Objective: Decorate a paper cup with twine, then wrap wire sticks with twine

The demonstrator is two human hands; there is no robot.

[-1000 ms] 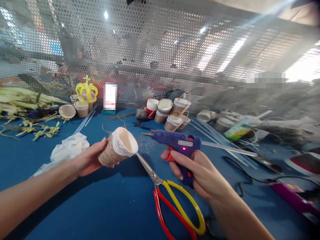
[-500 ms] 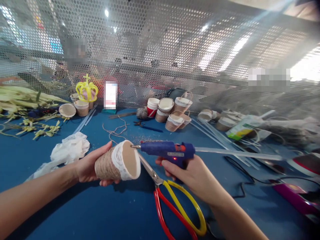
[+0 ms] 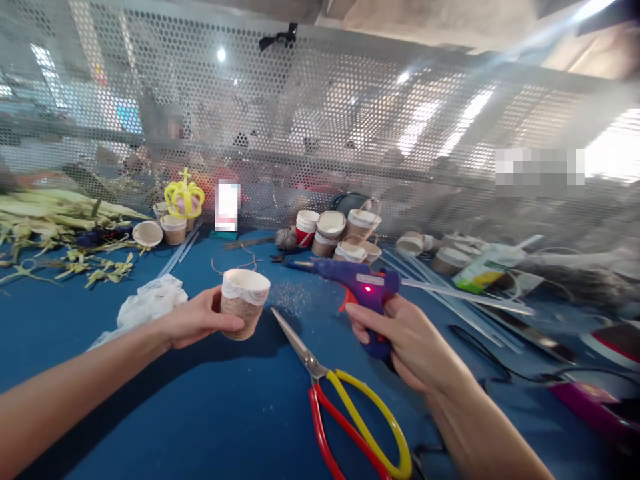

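My left hand (image 3: 203,319) is closed around a paper cup (image 3: 243,303) wrapped in brown twine, with white lace round its rim. The cup is nearly upright above the blue table, its mouth upward. In my right hand (image 3: 395,333) is a blue glue gun (image 3: 357,280) with a red trigger and a lit red light. Its nozzle points left, apart from the cup, and a long clear glue stick (image 3: 465,297) juts out of its back. Between my hands lie scissors (image 3: 313,367) with one red and one yellow handle. White lace (image 3: 153,300) is heaped behind my left forearm.
Several twine-wrapped cups (image 3: 330,230) stand at the back, beside a ball of twine (image 3: 286,239). A yellow crown (image 3: 185,197) sits among cups at left, near dried husks (image 3: 60,210). Loose glue sticks (image 3: 450,300) and a purple power strip (image 3: 590,410) lie right. A perforated metal screen (image 3: 300,127) closes the back.
The cup has turned from lying sideways, mouth toward the nozzle, to nearly upright. My right hand has drawn the glue gun up and right, away from it. The camera view has shifted slightly.
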